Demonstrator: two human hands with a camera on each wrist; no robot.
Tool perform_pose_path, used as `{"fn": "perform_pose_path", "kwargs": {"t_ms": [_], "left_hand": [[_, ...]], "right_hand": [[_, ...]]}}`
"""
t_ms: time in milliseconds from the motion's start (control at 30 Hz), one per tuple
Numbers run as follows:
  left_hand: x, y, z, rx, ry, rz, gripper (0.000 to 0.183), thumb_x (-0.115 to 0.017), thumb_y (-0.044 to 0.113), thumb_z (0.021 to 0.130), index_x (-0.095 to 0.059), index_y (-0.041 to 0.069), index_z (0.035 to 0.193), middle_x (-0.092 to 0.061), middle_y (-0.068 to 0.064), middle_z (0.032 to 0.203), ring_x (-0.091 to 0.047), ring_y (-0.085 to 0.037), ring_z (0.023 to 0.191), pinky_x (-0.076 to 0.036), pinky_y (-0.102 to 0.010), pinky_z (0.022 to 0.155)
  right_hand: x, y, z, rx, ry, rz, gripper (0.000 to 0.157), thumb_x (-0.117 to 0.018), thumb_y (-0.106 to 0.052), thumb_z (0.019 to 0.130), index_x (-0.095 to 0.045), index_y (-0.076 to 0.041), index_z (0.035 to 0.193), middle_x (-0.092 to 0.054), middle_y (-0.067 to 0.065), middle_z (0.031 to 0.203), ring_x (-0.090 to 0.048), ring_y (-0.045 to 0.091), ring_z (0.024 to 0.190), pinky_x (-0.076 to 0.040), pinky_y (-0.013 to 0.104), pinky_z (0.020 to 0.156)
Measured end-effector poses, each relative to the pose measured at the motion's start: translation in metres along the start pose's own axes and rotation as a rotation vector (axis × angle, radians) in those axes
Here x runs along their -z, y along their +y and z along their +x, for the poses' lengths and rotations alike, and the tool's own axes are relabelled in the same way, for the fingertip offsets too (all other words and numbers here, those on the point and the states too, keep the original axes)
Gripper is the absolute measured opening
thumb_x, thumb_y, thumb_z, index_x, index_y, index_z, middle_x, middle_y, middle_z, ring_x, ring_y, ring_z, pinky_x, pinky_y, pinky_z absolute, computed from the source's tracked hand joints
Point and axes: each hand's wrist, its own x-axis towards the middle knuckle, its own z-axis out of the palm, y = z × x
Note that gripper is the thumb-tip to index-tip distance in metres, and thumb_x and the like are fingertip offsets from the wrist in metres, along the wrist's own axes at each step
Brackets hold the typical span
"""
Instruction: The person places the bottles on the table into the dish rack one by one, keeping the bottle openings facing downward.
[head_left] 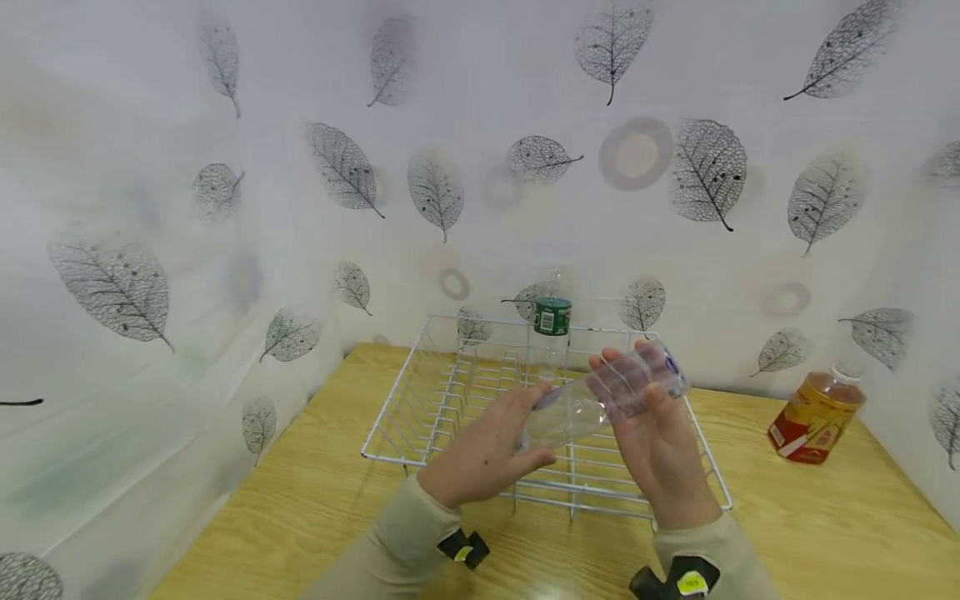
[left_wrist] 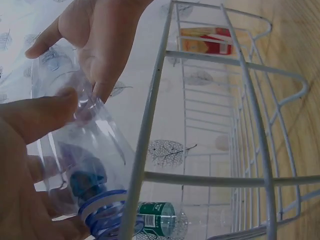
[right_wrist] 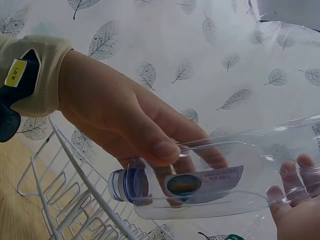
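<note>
Bottle lies over the rack, left hand gripping its 8 o'clock end, right hand its 2 o'clock; probably light, slippery, easily dented: best held gently, neck and base.

Leaf-print sheeting behind wood-grain table; red-yellow bottle at right.
</note>
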Motion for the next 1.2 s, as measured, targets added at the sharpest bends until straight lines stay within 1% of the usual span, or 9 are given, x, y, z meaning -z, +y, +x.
{"fn": "perform_pose_path", "kwargs": {"t_ms": [100,200,267,367,467,700,867,1033,1200], "left_hand": [[0.006,-0.001,0.000,0.016,-0.014,-0.025,0.080,-0.068,0.042,0.097,-0.026,0.019,0.161,-0.051,-0.005,0.143,-0.055,-0.016,0.109,-0.053,-0.035,0.087],[0.011,-0.003,-0.002,0.048,-0.028,-0.036,0.079,-0.068,0.040,0.098,-0.025,0.018,0.161,-0.048,-0.006,0.149,-0.053,-0.018,0.120,-0.050,-0.040,0.096],[0.014,-0.006,-0.003,0.072,-0.033,-0.042,0.079,-0.066,0.040,0.099,-0.024,0.017,0.162,-0.043,-0.007,0.155,-0.049,-0.021,0.131,-0.046,-0.043,0.104],[0.019,-0.012,-0.007,0.104,-0.033,-0.047,0.079,-0.063,0.041,0.100,-0.023,0.013,0.162,-0.034,-0.010,0.161,-0.036,-0.026,0.145,-0.034,-0.047,0.115],[0.026,-0.019,-0.011,0.144,-0.022,-0.027,0.078,-0.061,0.043,0.101,-0.024,0.011,0.162,-0.032,-0.013,0.162,-0.032,-0.029,0.147,-0.030,-0.049,0.117],[0.043,-0.048,-0.024,0.242,0.012,0.050,0.079,-0.061,0.041,0.102,-0.023,0.008,0.162,-0.031,-0.014,0.162,-0.030,-0.032,0.148,-0.026,-0.048,0.119],[0.057,-0.072,-0.037,0.309,0.013,0.071,0.074,-0.062,0.032,0.102,-0.025,0.004,0.160,-0.030,-0.019,0.162,-0.027,-0.038,0.148,-0.024,-0.054,0.119],[0.066,-0.097,-0.049,0.405,-0.003,0.018,0.069,-0.055,0.019,0.105,-0.019,0.000,0.160,-0.023,-0.023,0.163,-0.021,-0.042,0.149,-0.019,-0.058,0.119],[0.069,-0.114,-0.056,0.468,-0.022,-0.073,0.068,-0.049,0.013,0.105,-0.013,0.003,0.162,-0.016,-0.021,0.166,-0.016,-0.040,0.151,-0.015,-0.057,0.119]], "right_hand": [[-0.001,-0.002,0.001,0.009,0.014,-0.002,0.038,-0.044,-0.013,0.110,-0.044,-0.012,0.147,-0.053,0.017,0.146,-0.041,0.036,0.141,-0.022,0.049,0.120],[-0.001,-0.004,0.001,0.012,0.020,-0.010,0.038,-0.043,-0.012,0.110,-0.044,-0.011,0.147,-0.053,0.018,0.146,-0.041,0.037,0.141,-0.023,0.049,0.120],[0.000,-0.004,0.002,0.011,0.022,-0.026,0.038,-0.043,-0.012,0.110,-0.043,-0.011,0.148,-0.053,0.019,0.146,-0.042,0.038,0.140,-0.024,0.049,0.120],[0.001,-0.007,0.002,0.009,0.034,-0.049,0.038,-0.043,-0.011,0.109,-0.043,-0.010,0.148,-0.053,0.019,0.145,-0.043,0.038,0.140,-0.026,0.049,0.119],[0.001,-0.010,0.002,0.001,0.056,-0.072,0.038,-0.044,-0.011,0.109,-0.043,-0.011,0.146,-0.053,0.019,0.145,-0.042,0.037,0.140,-0.026,0.048,0.119],[0.001,-0.014,0.001,-0.020,0.105,-0.136,0.038,-0.043,-0.012,0.109,-0.042,-0.012,0.147,-0.053,0.017,0.144,-0.042,0.036,0.141,-0.026,0.046,0.119],[0.002,-0.019,0.003,-0.023,0.110,-0.197,0.036,-0.043,-0.013,0.109,-0.042,-0.011,0.145,-0.055,0.015,0.143,-0.044,0.034,0.139,-0.030,0.046,0.118],[0.007,-0.028,0.006,-0.010,0.081,-0.190,0.035,-0.043,-0.010,0.109,-0.044,-0.009,0.143,-0.057,0.015,0.141,-0.046,0.033,0.137,-0.032,0.047,0.117],[0.012,-0.038,0.012,-0.006,0.076,-0.241,0.034,-0.043,-0.007,0.109,-0.047,-0.010,0.142,-0.061,0.013,0.137,-0.050,0.030,0.133,-0.035,0.044,0.115]]}}
